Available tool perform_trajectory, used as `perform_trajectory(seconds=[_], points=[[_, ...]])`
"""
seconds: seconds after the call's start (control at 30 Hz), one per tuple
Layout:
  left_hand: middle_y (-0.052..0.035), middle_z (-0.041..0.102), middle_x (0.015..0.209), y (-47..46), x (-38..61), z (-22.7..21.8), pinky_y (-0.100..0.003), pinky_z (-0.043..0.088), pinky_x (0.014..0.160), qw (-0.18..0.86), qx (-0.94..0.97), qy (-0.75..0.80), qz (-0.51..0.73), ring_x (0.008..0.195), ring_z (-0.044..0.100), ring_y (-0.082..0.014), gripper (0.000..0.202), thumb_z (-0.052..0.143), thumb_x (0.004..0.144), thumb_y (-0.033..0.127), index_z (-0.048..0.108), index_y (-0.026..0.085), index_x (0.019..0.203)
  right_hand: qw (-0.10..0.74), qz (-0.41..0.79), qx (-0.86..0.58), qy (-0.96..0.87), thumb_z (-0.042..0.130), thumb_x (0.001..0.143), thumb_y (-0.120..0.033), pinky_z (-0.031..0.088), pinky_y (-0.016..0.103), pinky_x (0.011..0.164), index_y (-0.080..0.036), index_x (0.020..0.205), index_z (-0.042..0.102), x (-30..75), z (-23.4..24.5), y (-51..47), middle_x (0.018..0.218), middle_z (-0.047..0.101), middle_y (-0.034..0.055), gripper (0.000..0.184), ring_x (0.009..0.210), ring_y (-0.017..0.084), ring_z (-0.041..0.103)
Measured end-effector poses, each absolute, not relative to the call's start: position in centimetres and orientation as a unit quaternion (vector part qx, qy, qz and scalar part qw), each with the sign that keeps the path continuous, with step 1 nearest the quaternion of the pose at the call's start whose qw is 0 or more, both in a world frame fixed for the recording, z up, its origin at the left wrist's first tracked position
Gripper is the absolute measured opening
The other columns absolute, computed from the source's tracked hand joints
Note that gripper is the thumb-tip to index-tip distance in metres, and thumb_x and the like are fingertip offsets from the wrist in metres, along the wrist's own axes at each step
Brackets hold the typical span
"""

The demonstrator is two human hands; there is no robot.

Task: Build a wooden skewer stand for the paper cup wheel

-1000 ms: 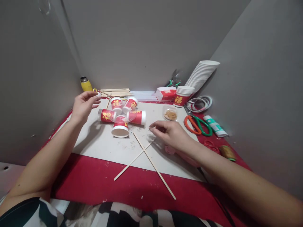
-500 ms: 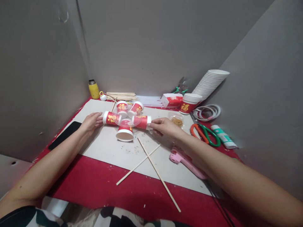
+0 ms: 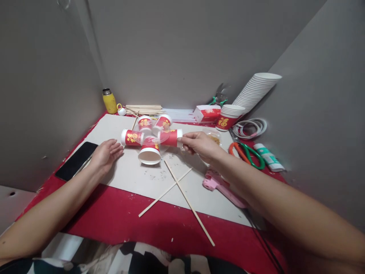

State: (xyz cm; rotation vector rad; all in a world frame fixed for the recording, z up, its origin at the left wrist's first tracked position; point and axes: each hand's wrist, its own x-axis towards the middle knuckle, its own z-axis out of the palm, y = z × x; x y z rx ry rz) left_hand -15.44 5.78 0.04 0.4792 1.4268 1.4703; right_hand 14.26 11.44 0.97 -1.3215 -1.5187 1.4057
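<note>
Several red paper cups with gold print lie on their sides in a ring, mouths outward, with a clear plastic disc (image 3: 151, 136) over their inner ends. My right hand (image 3: 198, 144) pinches the white rim of the right-hand paper cup (image 3: 171, 137). Just left of the ring, my left hand (image 3: 107, 154) is open, palm turned inward, apart from the left paper cup (image 3: 134, 137). The front paper cup (image 3: 149, 155) shows its white mouth towards me. Nearer to me, two wooden sticks (image 3: 177, 183) lie crossed on the grey board (image 3: 125, 179).
Right of my right arm are a pink glue gun (image 3: 221, 188), orange-and-green scissors (image 3: 252, 158) and a white-and-green tube (image 3: 268, 156). Stacked paper cups (image 3: 256, 91), a red-and-white box (image 3: 207, 113), stick bundle (image 3: 145, 109) and yellow bottle (image 3: 109, 102) line the back. A phone (image 3: 76, 160) lies left.
My left hand has drawn back from the left cup and opened, uncovering more of the phone. My right hand stays at the right cup's rim. The whole view has shifted slightly.
</note>
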Motion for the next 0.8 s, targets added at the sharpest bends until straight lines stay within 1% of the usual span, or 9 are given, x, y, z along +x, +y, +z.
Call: perform_trajectory(seconds=[0.07,0.13,0.23,0.33,0.47,0.6,0.7,0.8], points=[[-0.0134,0.067,0.085,5.0,-14.9,0.2,-0.029,0.060,0.070,0.529,0.164,0.585,0.592,0.073,0.069,-0.0179,0.006,0.052,0.084,0.010,0.055,0.013,0.089,0.349,0.542,-0.504,-0.575,0.067,0.075,-0.027,0.028,0.018,0.038,-0.017,0.052,0.053,14.2,1.2,11.4,0.042,0.049,-0.0040,0.029,0.036,0.005,0.039],[-0.0159,0.067,0.086,4.4,-14.1,0.2,-0.031,0.062,0.071,0.581,0.144,0.569,0.563,0.075,0.070,-0.0204,0.007,0.050,0.084,0.009,0.056,0.012,0.086,0.362,0.547,-0.500,-0.565,0.067,0.074,-0.025,0.028,0.018,0.037,-0.016,0.052,0.053,14.2,1.4,11.5,0.042,0.049,-0.0039,0.027,0.035,0.005,0.039],[-0.0160,0.067,0.084,4.1,-12.6,0.1,-0.033,0.063,0.071,0.656,0.147,0.536,0.510,0.074,0.071,-0.0219,0.006,0.052,0.083,0.011,0.058,0.011,0.085,0.370,0.557,-0.498,-0.551,0.067,0.075,-0.023,0.027,0.017,0.035,-0.016,0.052,0.054,14.0,1.8,11.5,0.042,0.049,-0.0034,0.028,0.034,0.004,0.039],[-0.0134,0.068,0.084,4.7,-11.3,-0.4,-0.032,0.062,0.069,0.692,0.148,0.506,0.492,0.070,0.070,-0.0195,0.010,0.054,0.080,0.010,0.060,0.011,0.088,0.373,0.562,-0.498,-0.546,0.067,0.076,-0.022,0.026,0.017,0.035,-0.016,0.051,0.054,13.8,2.2,11.3,0.041,0.049,-0.0034,0.029,0.034,0.004,0.038],[-0.0083,0.069,0.080,6.5,-10.4,-1.0,-0.027,0.061,0.068,0.700,0.121,0.474,0.521,0.068,0.069,-0.0158,0.019,0.051,0.076,0.003,0.061,0.011,0.091,0.369,0.555,-0.499,-0.554,0.065,0.077,-0.019,0.027,0.017,0.035,-0.016,0.051,0.054,13.7,2.5,10.8,0.041,0.050,-0.0035,0.029,0.033,0.004,0.039],[-0.0075,0.071,0.080,7.6,-9.9,-1.3,-0.023,0.059,0.068,0.695,0.125,0.479,0.521,0.069,0.069,-0.0143,0.027,0.051,0.076,-0.001,0.063,0.009,0.097,0.368,0.540,-0.489,-0.577,0.064,0.079,-0.020,0.029,0.018,0.037,-0.016,0.052,0.055,13.9,2.2,10.4,0.042,0.051,-0.0031,0.028,0.035,0.004,0.040],[-0.0066,0.072,0.080,7.8,-9.7,-1.4,-0.021,0.058,0.069,0.686,0.150,0.483,0.523,0.069,0.068,-0.0128,0.022,0.053,0.079,0.000,0.065,0.010,0.095,0.370,0.532,-0.476,-0.594,0.065,0.079,-0.024,0.031,0.018,0.038,-0.016,0.053,0.054,14.1,1.9,10.2,0.044,0.052,-0.0026,0.030,0.036,0.004,0.040],[-0.0088,0.072,0.081,7.8,-9.8,-1.5,-0.023,0.057,0.069,0.684,0.166,0.488,0.516,0.071,0.069,-0.0143,0.017,0.053,0.080,0.001,0.066,0.008,0.089,0.373,0.534,-0.465,-0.600,0.069,0.078,-0.031,0.032,0.018,0.040,-0.016,0.056,0.056,14.2,1.9,9.8,0.046,0.053,-0.0025,0.029,0.039,0.005,0.041]])
